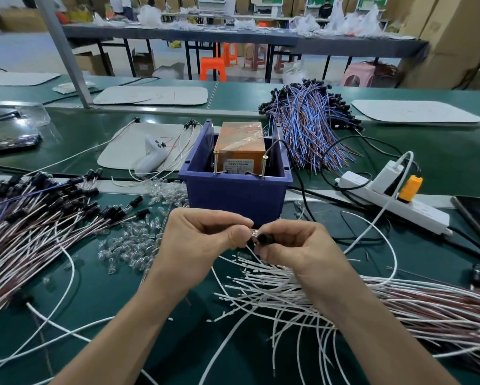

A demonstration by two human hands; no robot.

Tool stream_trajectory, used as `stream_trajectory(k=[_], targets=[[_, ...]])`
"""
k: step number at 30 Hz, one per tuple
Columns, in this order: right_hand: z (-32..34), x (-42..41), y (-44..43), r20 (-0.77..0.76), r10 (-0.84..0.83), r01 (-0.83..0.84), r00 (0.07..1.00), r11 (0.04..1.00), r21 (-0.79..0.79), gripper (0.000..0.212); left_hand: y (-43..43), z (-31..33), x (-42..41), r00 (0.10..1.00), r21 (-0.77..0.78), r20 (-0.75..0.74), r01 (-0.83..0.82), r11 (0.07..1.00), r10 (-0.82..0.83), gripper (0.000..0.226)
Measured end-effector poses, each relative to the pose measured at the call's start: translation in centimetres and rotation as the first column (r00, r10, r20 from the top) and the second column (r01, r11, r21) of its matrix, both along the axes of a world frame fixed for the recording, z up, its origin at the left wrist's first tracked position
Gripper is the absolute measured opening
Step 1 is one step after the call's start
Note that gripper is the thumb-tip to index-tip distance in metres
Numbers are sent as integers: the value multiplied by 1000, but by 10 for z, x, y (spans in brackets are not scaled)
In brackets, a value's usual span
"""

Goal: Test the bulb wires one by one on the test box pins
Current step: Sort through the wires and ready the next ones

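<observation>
Left hand (202, 240) pinches a clear bulb (254, 233), right hand (297, 245) pinches a wire's black socket (263, 238), seemingly joining them; next, its leads must meet the test box (240, 145) and its 2 screw pins (215, 162).

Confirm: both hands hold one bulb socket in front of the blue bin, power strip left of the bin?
No. The head view shows the power strip right of the blue bin, not left. The left hand and right hand do hold one bulb socket in front of it.

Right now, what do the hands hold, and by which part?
Left hand pinches a clear bulb; right hand pinches the wire's black socket.
</observation>
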State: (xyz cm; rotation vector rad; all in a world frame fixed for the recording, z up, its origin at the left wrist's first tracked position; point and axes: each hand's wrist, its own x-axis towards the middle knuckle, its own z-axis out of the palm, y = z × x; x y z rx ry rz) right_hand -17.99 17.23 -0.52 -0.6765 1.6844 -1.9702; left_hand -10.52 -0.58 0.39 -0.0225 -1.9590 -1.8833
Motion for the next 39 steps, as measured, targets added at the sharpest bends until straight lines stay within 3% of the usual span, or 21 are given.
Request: stream_trajectory(k=[5,15,26,29,33,39], targets=[[-3,-6,4,200,188,-153,962,972,-177,29,4,5,3,999,24,-27,28,999,-28,21],[-6,-12,9,249,389,-313,887,903,-293,27,9,13,10,984,69,-75,169,983,-164,22],[-7,-9,7,207,335,-278,919,924,-261,34,10,15,12,981,-2,-64,185,983,-185,18],[-7,-8,7,183,294,-253,938,943,-218,39,10,14,12,987,-78,-25,154,985,-157,18],[-6,-7,5,109,216,-202,970,971,-131,32,10,11,12,998,-220,-4,58,974,-60,17],[-1,-5,4,-66,14,-10,998,998,61,25,6,6,12,995,-417,-81,-93,904,65,22]])
